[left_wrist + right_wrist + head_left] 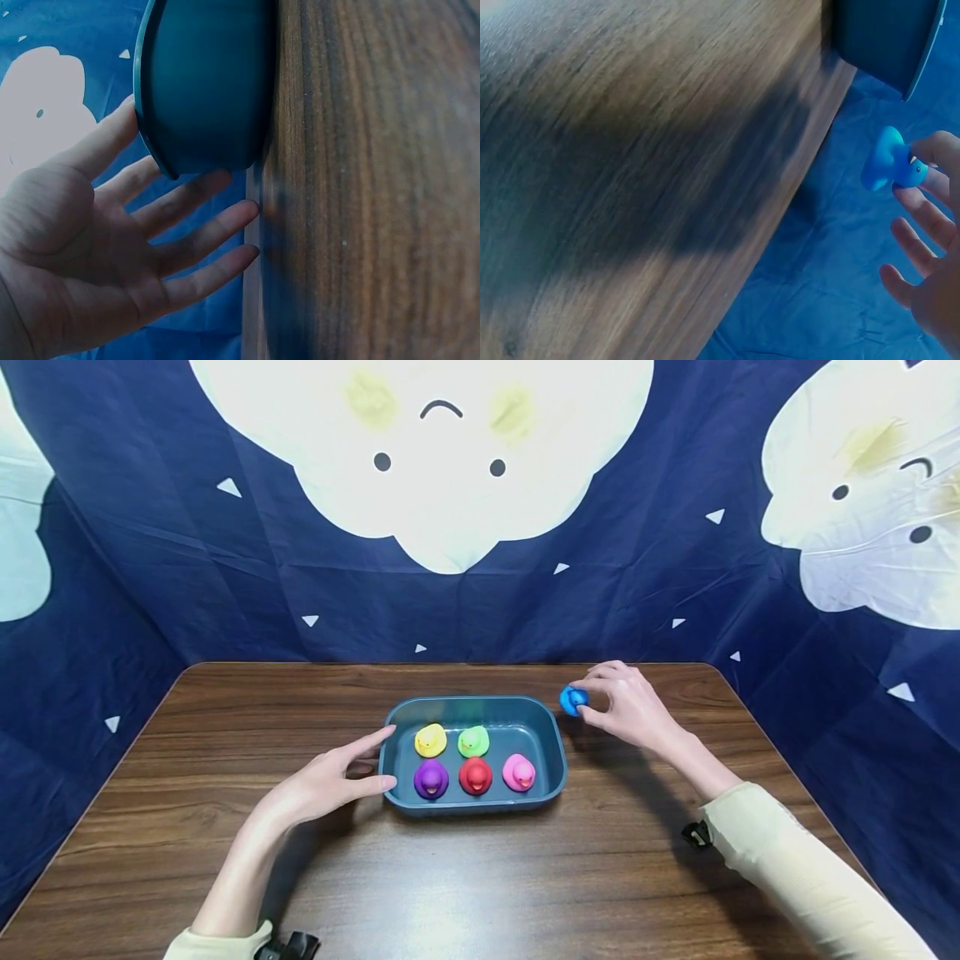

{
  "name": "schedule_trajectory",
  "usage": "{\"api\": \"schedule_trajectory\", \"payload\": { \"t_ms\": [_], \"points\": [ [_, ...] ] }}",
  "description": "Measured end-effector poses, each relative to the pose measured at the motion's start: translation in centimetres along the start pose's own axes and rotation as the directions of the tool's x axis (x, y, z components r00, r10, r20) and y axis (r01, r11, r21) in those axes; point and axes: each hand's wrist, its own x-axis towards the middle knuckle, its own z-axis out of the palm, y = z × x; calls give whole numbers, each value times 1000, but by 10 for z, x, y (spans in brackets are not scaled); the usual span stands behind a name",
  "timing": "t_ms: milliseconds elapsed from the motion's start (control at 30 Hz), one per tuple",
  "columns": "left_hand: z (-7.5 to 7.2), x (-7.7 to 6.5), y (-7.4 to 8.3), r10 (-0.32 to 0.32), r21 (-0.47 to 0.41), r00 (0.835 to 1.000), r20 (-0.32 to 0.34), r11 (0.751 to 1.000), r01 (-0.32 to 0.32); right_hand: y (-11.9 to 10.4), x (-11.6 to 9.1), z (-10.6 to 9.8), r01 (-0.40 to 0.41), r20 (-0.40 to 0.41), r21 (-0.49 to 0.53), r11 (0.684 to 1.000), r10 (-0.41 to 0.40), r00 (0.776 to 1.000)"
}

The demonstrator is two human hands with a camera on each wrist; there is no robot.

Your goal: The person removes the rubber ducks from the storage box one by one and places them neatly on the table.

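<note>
Between its thumb and fingers my right hand (628,703) pinches a blue rubber duck (573,700). The duck is in the air, just beyond the right end of a dark teal plastic basin (551,802). In the right wrist view the duck (886,159) is tilted and gripped near its head. Inside the basin sit a yellow duck (431,740), a green duck (473,742), a purple duck (431,779), a red duck (476,776) and a pink duck (518,772). My left hand (322,783), fingers spread, touches the basin's left end, thumb at the rim.
The basin stands on a brown wood-grain table (255,727). Behind the table and along its sides hangs a dark blue cloth (360,602) with white cloud faces and small triangles. Dark straps or devices show at both sleeve cuffs.
</note>
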Motion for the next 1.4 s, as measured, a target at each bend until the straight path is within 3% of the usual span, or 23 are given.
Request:
{"api": "schedule_trajectory", "payload": {
  "t_ms": [700, 1067, 1400],
  "points": [
    [0, 1, -2, -5, -26, 1000, 10, 1000, 5, 13, -6, 20, -78, 88, 20, 997, 76, 993],
    [1, 2, -5, 12, -42, 1000, -8, 999, -12, 15, -5, 26, -76, 98, 27, 997, 73, 993],
    [-1, 3, -8, 74, -106, 997, 5, 992, -73, 16, -6, 29, -52, 84, 26, 998, 50, 995]
  ]
}}
